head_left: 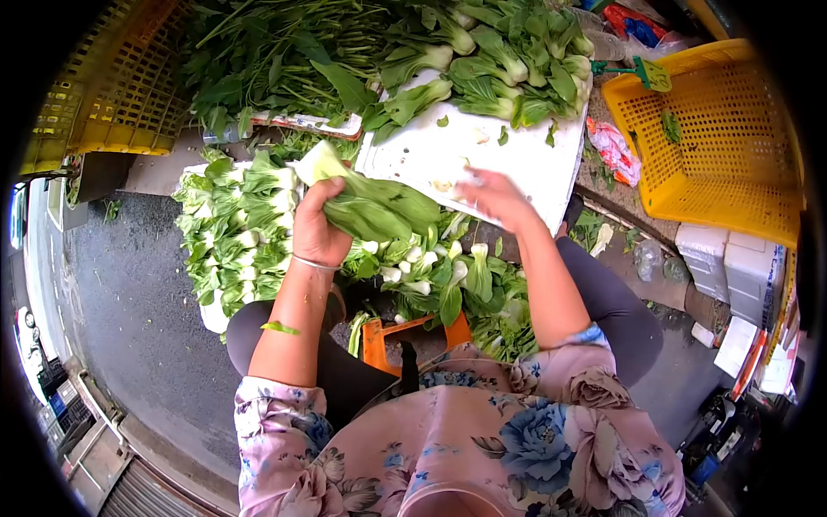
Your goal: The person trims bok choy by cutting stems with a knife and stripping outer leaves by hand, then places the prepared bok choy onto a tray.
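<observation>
My left hand [322, 226] is wrapped round the pale base of a bok choy [379, 208], whose broad green leaves point right. To its right, my right hand [500, 198] hovers over the lower edge of a white board [405, 162]; motion blurs its fingers, so whether they hold anything cannot be made out. Small leaf scraps and dirt specks lie on that board. Rows of bok choy [245, 237] are laid out beside my left forearm, and a looser heap of bok choy [422, 274] sits below the hands.
More bok choy [517, 65] is piled at the board's far end, beside long-stemmed greens [284, 56]. A yellow basket [715, 129] stands at the right, with another yellow crate [129, 77] at upper left. Below the heap is an orange stool [374, 345]. White boxes [732, 263] stand far right.
</observation>
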The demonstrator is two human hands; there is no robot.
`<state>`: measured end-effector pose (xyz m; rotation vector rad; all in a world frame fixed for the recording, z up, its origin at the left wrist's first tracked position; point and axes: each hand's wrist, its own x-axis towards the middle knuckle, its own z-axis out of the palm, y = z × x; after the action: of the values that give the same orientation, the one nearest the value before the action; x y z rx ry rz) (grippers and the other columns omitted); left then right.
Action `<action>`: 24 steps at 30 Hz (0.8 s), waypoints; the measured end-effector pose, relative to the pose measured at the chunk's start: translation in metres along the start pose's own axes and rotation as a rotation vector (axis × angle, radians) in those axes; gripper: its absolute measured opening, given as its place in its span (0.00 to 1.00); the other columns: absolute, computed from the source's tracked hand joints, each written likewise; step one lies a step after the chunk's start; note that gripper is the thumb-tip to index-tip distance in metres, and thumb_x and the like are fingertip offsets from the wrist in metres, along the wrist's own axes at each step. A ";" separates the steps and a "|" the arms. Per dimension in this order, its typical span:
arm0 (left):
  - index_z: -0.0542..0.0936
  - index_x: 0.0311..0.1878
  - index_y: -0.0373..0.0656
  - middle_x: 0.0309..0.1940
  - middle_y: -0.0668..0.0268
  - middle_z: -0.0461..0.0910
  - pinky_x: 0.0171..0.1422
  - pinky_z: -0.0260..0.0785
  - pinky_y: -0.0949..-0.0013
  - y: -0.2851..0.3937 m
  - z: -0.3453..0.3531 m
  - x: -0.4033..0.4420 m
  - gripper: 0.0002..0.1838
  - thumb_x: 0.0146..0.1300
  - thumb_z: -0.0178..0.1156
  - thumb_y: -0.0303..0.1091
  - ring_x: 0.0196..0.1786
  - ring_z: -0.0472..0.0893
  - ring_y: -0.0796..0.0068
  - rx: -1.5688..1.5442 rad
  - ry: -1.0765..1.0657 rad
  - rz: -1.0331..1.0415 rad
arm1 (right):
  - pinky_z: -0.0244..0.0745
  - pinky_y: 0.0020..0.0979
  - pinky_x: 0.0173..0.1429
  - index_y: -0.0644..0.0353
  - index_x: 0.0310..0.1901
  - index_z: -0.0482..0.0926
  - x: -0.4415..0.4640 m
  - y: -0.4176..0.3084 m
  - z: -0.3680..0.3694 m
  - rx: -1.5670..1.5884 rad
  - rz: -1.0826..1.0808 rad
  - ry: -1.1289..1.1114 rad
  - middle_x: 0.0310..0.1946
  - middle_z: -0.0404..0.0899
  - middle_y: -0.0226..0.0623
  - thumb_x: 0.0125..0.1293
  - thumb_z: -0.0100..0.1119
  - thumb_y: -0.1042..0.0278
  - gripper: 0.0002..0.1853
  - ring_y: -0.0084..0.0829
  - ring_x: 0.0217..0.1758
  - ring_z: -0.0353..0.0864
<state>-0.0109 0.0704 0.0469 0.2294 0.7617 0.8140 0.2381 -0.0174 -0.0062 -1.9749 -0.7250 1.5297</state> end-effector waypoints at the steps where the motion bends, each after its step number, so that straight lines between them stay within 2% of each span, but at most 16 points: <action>1: 0.73 0.44 0.39 0.35 0.63 0.78 0.47 0.70 0.64 0.000 -0.001 0.001 0.13 0.53 0.57 0.29 0.35 0.78 0.68 -0.006 0.001 0.002 | 0.57 0.17 0.18 0.66 0.49 0.73 0.028 0.004 -0.012 0.217 -0.015 0.182 0.23 0.75 0.33 0.51 0.66 0.50 0.30 0.16 0.16 0.66; 2: 0.73 0.44 0.40 0.36 0.64 0.77 0.48 0.70 0.64 0.000 -0.002 0.001 0.14 0.54 0.58 0.31 0.38 0.77 0.68 0.090 0.031 0.041 | 0.55 0.19 0.16 0.65 0.37 0.76 0.051 0.000 -0.021 0.386 -0.046 0.348 0.21 0.75 0.34 0.53 0.65 0.53 0.21 0.18 0.15 0.65; 3: 0.73 0.45 0.40 0.38 0.64 0.76 0.48 0.69 0.64 -0.001 -0.003 0.002 0.15 0.54 0.60 0.32 0.40 0.76 0.69 0.187 0.060 0.078 | 0.54 0.20 0.15 0.64 0.32 0.76 0.082 0.003 -0.034 0.518 0.009 0.459 0.20 0.76 0.34 0.53 0.64 0.52 0.20 0.18 0.16 0.67; 4: 0.73 0.45 0.40 0.38 0.64 0.76 0.48 0.69 0.64 -0.001 -0.003 0.002 0.15 0.54 0.60 0.32 0.40 0.76 0.69 0.184 0.059 0.079 | 0.63 0.23 0.17 0.67 0.36 0.75 0.107 0.002 -0.046 0.714 0.059 0.482 0.27 0.78 0.41 0.52 0.66 0.56 0.20 0.24 0.19 0.71; 5: 0.73 0.43 0.40 0.35 0.64 0.76 0.45 0.70 0.66 -0.002 -0.003 0.003 0.14 0.54 0.61 0.32 0.37 0.76 0.70 0.281 0.049 0.109 | 0.63 0.23 0.17 0.67 0.36 0.75 0.122 -0.005 -0.049 0.712 0.054 0.482 0.27 0.78 0.41 0.52 0.66 0.56 0.20 0.24 0.19 0.71; 7: 0.73 0.40 0.40 0.29 0.65 0.77 0.38 0.70 0.69 -0.002 -0.002 0.004 0.12 0.53 0.63 0.30 0.31 0.77 0.72 0.477 0.034 0.170 | 0.74 0.28 0.23 0.70 0.42 0.71 0.143 -0.017 -0.046 1.233 -0.063 0.647 0.35 0.76 0.48 0.50 0.69 0.62 0.24 0.31 0.25 0.75; 8: 0.73 0.39 0.39 0.28 0.65 0.77 0.38 0.70 0.71 -0.002 0.000 0.004 0.11 0.52 0.62 0.27 0.30 0.77 0.73 0.487 0.052 0.145 | 0.79 0.33 0.28 0.71 0.46 0.67 0.148 -0.020 -0.047 1.280 -0.023 0.668 0.40 0.74 0.51 0.49 0.69 0.66 0.27 0.37 0.28 0.76; 12: 0.73 0.40 0.38 0.30 0.64 0.78 0.38 0.70 0.70 -0.001 0.005 0.003 0.12 0.52 0.61 0.26 0.32 0.78 0.72 0.488 0.103 0.068 | 0.78 0.31 0.28 0.71 0.45 0.67 0.156 -0.023 -0.039 1.289 0.043 0.835 0.38 0.74 0.49 0.49 0.67 0.66 0.25 0.36 0.29 0.77; 14: 0.73 0.42 0.37 0.32 0.63 0.78 0.42 0.70 0.70 -0.002 0.001 0.006 0.14 0.51 0.61 0.24 0.35 0.78 0.72 0.555 0.050 0.024 | 0.74 0.26 0.27 0.67 0.49 0.67 0.137 -0.015 -0.030 1.372 -0.074 0.848 0.40 0.73 0.42 0.54 0.64 0.67 0.24 0.34 0.30 0.75; 16: 0.73 0.44 0.36 0.34 0.63 0.78 0.45 0.70 0.70 -0.004 -0.001 0.007 0.16 0.50 0.62 0.24 0.38 0.78 0.72 0.644 -0.001 0.032 | 0.71 0.26 0.32 0.70 0.47 0.63 0.103 0.007 -0.022 1.033 -0.133 0.721 0.41 0.73 0.45 0.51 0.66 0.69 0.27 0.30 0.34 0.75; 17: 0.73 0.46 0.36 0.36 0.63 0.78 0.47 0.69 0.70 -0.006 -0.002 0.007 0.18 0.50 0.62 0.24 0.40 0.78 0.71 0.743 -0.046 0.034 | 0.70 0.25 0.35 0.69 0.48 0.63 0.089 0.014 -0.011 0.952 -0.280 0.797 0.41 0.73 0.44 0.52 0.65 0.70 0.26 0.28 0.36 0.74; 18: 0.71 0.52 0.37 0.43 0.64 0.77 0.51 0.66 0.72 -0.006 0.001 0.004 0.25 0.47 0.64 0.22 0.44 0.75 0.75 0.742 -0.093 -0.009 | 0.69 0.23 0.37 0.67 0.50 0.62 0.073 0.018 0.008 0.866 -0.421 0.867 0.41 0.73 0.42 0.53 0.64 0.71 0.26 0.26 0.38 0.73; 19: 0.71 0.52 0.37 0.43 0.64 0.77 0.51 0.66 0.72 -0.007 0.004 0.000 0.25 0.47 0.64 0.22 0.44 0.75 0.75 0.743 -0.087 -0.015 | 0.68 0.22 0.41 0.64 0.51 0.64 0.046 0.012 0.023 0.833 -0.509 0.807 0.42 0.73 0.40 0.53 0.63 0.73 0.25 0.23 0.40 0.72; 21: 0.67 0.58 0.38 0.49 0.68 0.73 0.53 0.64 0.75 -0.012 0.013 -0.008 0.34 0.44 0.65 0.21 0.47 0.72 0.80 0.709 -0.302 -0.007 | 0.68 0.22 0.41 0.62 0.53 0.65 0.000 0.004 0.045 0.527 -0.530 0.708 0.39 0.76 0.38 0.51 0.65 0.74 0.27 0.22 0.38 0.73; 22: 0.63 0.63 0.40 0.51 0.72 0.70 0.53 0.62 0.78 -0.011 0.018 -0.011 0.40 0.42 0.65 0.21 0.47 0.70 0.83 0.731 -0.366 -0.028 | 0.68 0.21 0.41 0.61 0.53 0.64 -0.019 0.000 0.053 0.482 -0.528 0.636 0.38 0.77 0.37 0.50 0.66 0.74 0.28 0.22 0.37 0.73; 24: 0.62 0.64 0.40 0.52 0.72 0.70 0.54 0.62 0.78 -0.016 0.011 -0.008 0.41 0.42 0.65 0.21 0.48 0.70 0.84 0.939 -0.454 0.094 | 0.68 0.21 0.41 0.61 0.52 0.65 -0.041 -0.003 0.069 0.473 -0.602 0.526 0.34 0.79 0.36 0.49 0.68 0.74 0.29 0.22 0.35 0.74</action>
<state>0.0027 0.0547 0.0520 1.2527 0.6522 0.4081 0.1621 -0.0380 0.0092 -1.5045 -0.5828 0.6962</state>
